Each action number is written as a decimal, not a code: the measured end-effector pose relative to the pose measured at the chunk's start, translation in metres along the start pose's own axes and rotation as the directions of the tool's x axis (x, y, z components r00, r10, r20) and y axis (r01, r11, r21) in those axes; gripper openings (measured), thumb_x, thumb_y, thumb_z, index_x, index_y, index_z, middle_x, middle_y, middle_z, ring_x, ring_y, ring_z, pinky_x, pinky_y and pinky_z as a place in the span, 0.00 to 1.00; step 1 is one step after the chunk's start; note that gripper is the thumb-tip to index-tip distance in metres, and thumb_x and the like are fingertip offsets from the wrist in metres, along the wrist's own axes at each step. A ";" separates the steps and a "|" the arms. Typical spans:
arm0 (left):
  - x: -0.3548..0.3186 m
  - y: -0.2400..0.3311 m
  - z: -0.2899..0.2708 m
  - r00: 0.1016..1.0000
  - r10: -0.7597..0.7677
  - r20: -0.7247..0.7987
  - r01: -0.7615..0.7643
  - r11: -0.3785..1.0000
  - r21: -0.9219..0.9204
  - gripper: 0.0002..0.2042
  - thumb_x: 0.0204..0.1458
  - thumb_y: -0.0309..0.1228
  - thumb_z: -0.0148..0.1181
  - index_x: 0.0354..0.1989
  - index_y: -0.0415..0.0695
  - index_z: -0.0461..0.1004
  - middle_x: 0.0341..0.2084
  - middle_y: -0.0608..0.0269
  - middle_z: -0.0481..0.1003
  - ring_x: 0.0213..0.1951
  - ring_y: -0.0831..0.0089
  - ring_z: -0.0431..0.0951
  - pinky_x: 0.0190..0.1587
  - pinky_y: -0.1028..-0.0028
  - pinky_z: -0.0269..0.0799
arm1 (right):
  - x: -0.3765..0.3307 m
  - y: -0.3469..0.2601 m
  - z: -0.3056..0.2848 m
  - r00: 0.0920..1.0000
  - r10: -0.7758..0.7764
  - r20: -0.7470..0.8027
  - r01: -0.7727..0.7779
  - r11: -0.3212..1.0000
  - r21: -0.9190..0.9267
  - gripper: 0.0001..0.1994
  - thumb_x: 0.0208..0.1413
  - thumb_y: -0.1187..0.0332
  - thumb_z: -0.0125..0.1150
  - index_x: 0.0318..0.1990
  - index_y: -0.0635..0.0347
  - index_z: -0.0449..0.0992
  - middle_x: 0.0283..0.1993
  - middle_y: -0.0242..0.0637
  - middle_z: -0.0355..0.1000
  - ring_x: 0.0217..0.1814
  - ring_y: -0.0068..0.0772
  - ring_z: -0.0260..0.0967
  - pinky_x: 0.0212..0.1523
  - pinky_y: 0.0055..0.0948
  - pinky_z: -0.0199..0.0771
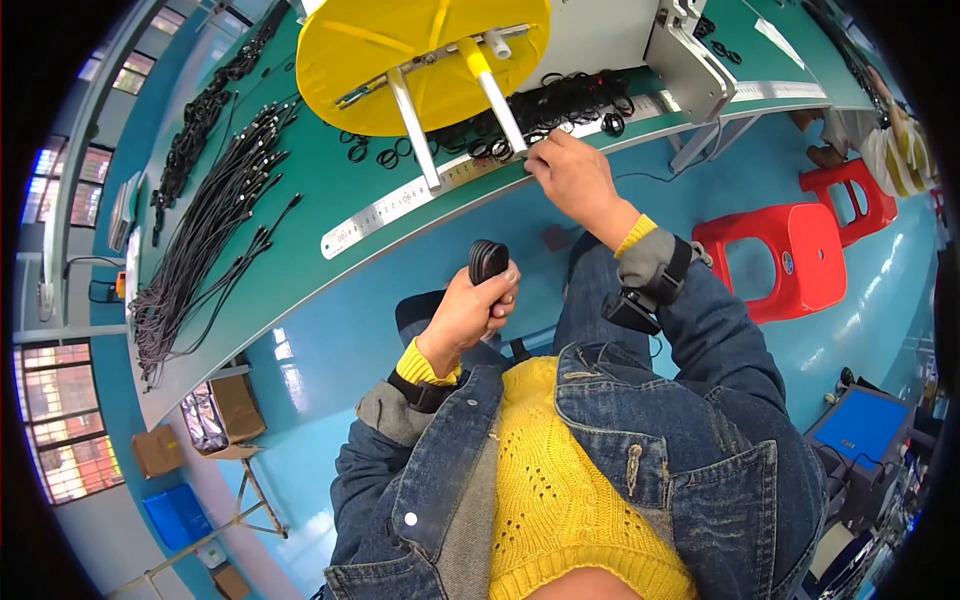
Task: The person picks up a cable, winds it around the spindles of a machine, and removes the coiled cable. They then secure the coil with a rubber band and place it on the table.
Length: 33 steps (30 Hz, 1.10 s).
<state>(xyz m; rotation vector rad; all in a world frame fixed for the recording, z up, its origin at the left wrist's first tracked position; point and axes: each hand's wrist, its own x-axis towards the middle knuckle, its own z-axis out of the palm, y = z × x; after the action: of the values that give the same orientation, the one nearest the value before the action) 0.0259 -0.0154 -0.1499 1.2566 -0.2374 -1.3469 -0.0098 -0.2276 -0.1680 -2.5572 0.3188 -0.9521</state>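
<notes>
Head view, from where I stood. The left hand had its fingers clamped around a black cable coil, held upright over the wearer's lap, just clear of the desk. At one o'clock from it, the right hand was at the desk's near edge, beside the tip of the nearer of two metal rods. Its fingers were bent; whether they touched the rod or gripped anything, I could not tell.

Both rods stuck out from a yellow disc, at twelve o'clock from the left hand. Below the rod tips, a long steel ruler lay along the edge. Beyond the right hand, at twelve o'clock, a heap of black coils lay on the green top. At ten o'clock from the left hand: a spread of loose black cables, light-coloured plugs mostly at the far end.

Off the desk, same reference: red stool at three o'clock on the blue floor; open cardboard box at eight; blue bin beyond it.
</notes>
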 end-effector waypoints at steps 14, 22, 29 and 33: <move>0.032 0.034 0.012 0.966 0.257 -0.026 -0.258 0.954 -0.150 0.06 0.53 0.31 0.52 0.29 0.44 0.63 0.19 0.71 0.61 0.19 0.83 0.59 0.18 0.82 0.53 | 0.042 0.033 -0.025 0.670 0.472 0.574 -0.692 0.117 0.712 0.05 0.52 0.69 0.56 0.32 0.60 0.72 0.23 0.23 0.62 0.19 0.10 0.50 0.14 0.13 0.45; 0.040 0.038 0.012 0.931 0.362 -0.036 -0.361 0.905 -0.225 0.06 0.53 0.31 0.51 0.30 0.43 0.63 0.20 0.70 0.62 0.20 0.82 0.60 0.19 0.82 0.55 | 0.039 0.015 -0.038 0.764 0.266 0.588 -0.617 0.035 0.786 0.05 0.53 0.69 0.57 0.32 0.62 0.72 0.21 0.24 0.60 0.18 0.10 0.49 0.13 0.11 0.44; 0.024 0.020 0.013 0.926 0.369 -0.084 -0.379 0.897 -0.228 0.06 0.54 0.31 0.51 0.33 0.42 0.65 0.21 0.68 0.63 0.21 0.82 0.61 0.20 0.81 0.57 | -0.007 -0.030 -0.039 0.635 0.033 0.772 -0.768 -0.075 0.636 0.06 0.53 0.69 0.57 0.31 0.63 0.72 0.21 0.23 0.60 0.17 0.10 0.49 0.14 0.11 0.44; 0.012 0.018 0.014 0.918 0.395 -0.037 -0.396 0.911 -0.115 0.06 0.54 0.31 0.51 0.34 0.41 0.65 0.20 0.69 0.63 0.20 0.82 0.61 0.20 0.80 0.59 | -0.016 -0.038 -0.037 0.567 -0.011 0.824 -0.823 -0.062 0.565 0.06 0.53 0.69 0.56 0.31 0.62 0.72 0.21 0.23 0.60 0.17 0.10 0.48 0.14 0.12 0.44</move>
<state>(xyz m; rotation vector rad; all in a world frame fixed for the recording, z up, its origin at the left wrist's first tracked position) 0.0298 -0.0368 -0.1366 1.0475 -0.3753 -0.9862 -0.0433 -0.1984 -0.1344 -1.0416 0.1940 0.1698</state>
